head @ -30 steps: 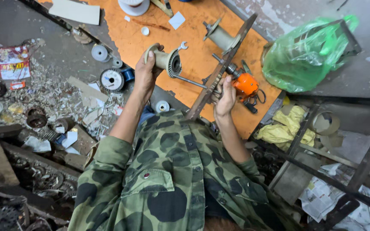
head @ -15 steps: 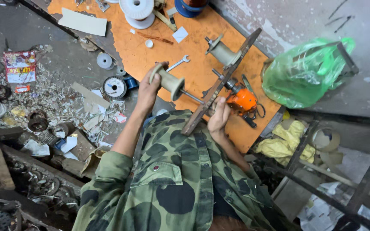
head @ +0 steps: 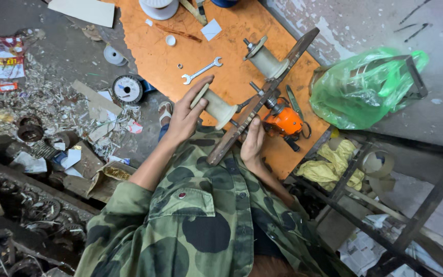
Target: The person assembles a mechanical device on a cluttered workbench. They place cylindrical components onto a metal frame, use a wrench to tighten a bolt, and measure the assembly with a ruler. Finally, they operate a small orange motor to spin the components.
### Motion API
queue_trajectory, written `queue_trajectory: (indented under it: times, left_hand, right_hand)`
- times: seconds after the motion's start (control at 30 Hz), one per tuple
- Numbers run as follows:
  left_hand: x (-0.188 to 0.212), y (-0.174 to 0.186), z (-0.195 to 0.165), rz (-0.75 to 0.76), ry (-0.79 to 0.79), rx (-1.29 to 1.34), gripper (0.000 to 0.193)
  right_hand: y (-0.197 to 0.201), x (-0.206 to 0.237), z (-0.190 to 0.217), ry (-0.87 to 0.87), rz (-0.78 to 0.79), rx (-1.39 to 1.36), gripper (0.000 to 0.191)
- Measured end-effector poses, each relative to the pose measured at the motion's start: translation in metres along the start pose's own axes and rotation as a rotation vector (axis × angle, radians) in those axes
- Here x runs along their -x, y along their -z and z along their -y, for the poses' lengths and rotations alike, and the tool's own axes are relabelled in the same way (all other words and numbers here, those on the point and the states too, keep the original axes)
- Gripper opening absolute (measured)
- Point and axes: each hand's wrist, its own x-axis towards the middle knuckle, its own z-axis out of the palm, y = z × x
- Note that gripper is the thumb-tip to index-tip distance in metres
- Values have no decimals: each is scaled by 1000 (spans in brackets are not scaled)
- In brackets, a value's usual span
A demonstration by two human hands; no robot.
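At frame centre, our left hand [head: 185,115] wraps its grip around a cream spool [head: 214,106]. Our right hand [head: 253,143] clasps the wooden bar [head: 262,97] beside the orange drill [head: 285,120]. A wrench [head: 201,71] lies above on the orange board [head: 155,61].

View: a single camera on my head, no second view to share ground with.
Facing: straight down over my camouflage jacket [head: 201,225] onto the orange board [head: 221,46] at 12 o'clock.
Nearness: close, both forearms fill the centre.
Left hand [head: 188,115]: 11 o'clock.
Right hand [head: 253,143]: 12 o'clock.
Green bag [head: 365,87]: 2 o'clock.
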Motion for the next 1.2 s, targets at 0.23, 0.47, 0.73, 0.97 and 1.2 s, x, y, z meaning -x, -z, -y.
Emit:
queue_trajectory:
  times: [0.23, 0.47, 0.73, 0.97, 1.2]
  left_hand:
    - [3, 1, -11, 26, -47, -103, 46]
    - [-1, -4, -11, 15, -15, -92, 45]
    - [-4, -10, -17, -30, -38, -56, 49]
    - [-4, -16, 13, -104, 61, 220, 57]
    - [-7, -25, 51, -161, 106, 1081, 58]
  right_hand:
    - [9, 4, -9, -258, -5, -61, 60]
    - [13, 12, -9, -381, -19, -143, 68]
    - [7, 5, 29, -510, 33, -481, 50]
    - [1, 1, 31, -663, 110, -645, 51]
    - [-5, -6, 38, -669, 153, -480, 58]
